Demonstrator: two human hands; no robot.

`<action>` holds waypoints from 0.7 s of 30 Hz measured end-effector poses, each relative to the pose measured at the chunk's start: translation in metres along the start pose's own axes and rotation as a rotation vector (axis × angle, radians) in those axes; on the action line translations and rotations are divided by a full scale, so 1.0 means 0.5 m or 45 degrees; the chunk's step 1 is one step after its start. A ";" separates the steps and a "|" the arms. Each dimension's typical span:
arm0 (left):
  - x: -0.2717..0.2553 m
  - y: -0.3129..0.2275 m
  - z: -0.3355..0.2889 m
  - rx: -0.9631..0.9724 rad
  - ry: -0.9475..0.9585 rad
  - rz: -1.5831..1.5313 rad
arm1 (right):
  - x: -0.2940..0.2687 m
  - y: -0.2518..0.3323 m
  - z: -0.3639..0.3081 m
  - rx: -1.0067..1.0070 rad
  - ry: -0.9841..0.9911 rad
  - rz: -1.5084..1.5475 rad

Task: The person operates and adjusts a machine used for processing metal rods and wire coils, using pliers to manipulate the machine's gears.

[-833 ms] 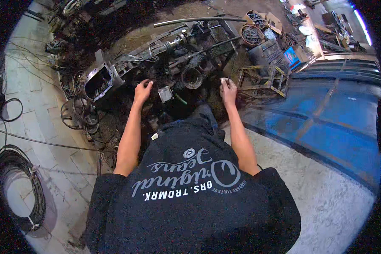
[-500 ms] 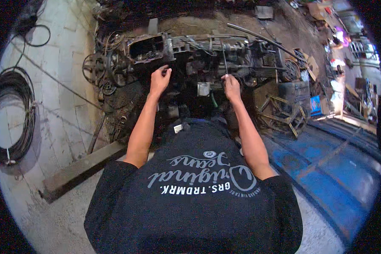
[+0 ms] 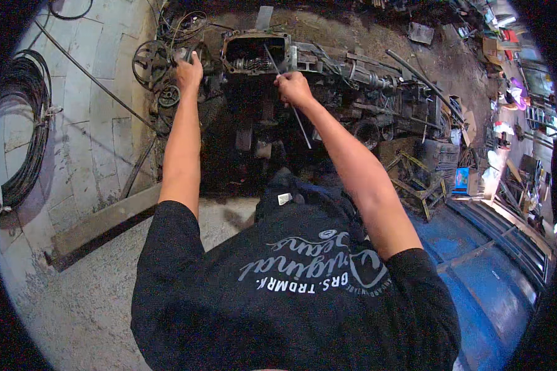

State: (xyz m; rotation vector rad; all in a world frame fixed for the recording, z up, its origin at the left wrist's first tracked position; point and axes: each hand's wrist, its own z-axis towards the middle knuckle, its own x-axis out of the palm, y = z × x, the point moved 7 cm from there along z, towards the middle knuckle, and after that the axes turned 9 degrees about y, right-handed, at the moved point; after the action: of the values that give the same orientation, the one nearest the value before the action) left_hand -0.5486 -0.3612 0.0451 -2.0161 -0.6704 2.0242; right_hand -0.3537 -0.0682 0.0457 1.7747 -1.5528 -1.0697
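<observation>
Rod (image 3: 303, 131): a thin, straight, grey metal length, held at a slant; its upper end was placed at the opening of the metal housing (image 3: 224, 52), and its lower end was pointed down toward the person's body. Whether the tip was touching anything inside could not be told.
Right hand (image 3: 294, 88): its grip was clenched around the Rod, with the knuckles turned up, just beside the near right corner of the metal housing.
Left hand (image 3: 189, 71): it was stretched forward, left of the metal housing, among dark round parts and near a spoked wheel (image 3: 150, 64); whether anything was grasped in its grip could not be told.
Metal housing: a box-like casing, open on top, in which a toothed shaft (image 3: 254, 63) could be seen.
Machine frame (image 3: 362, 75): greasy bars and shafts were stretched out to the right of the metal housing.
Floor at left (image 3: 105, 303): a coil of black cable (image 3: 41, 123) and a long beam (image 3: 105, 229) were laid there.
Lower right: blue metal panels (image 3: 489, 278) were seen.
Clothing: a black shirt (image 3: 291, 328) was worn.
</observation>
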 end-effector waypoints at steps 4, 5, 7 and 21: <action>0.012 -0.010 0.000 0.007 0.230 -0.021 | 0.005 0.020 0.023 0.049 -0.239 -0.320; 0.006 -0.008 -0.001 0.039 0.230 0.004 | 0.009 0.030 0.020 0.080 -0.296 -0.359; 0.003 -0.008 -0.001 0.050 0.240 0.002 | 0.021 0.051 0.018 0.110 -0.327 -0.322; 0.028 0.011 0.042 -0.029 0.194 0.050 | 0.030 0.121 -0.012 0.344 -0.296 -0.300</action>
State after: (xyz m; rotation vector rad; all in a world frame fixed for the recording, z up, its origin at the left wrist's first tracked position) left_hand -0.5691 -0.3632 0.0292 -2.1853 -0.6299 1.8674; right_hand -0.3812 -0.0946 0.0952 2.1202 -1.7248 -1.2642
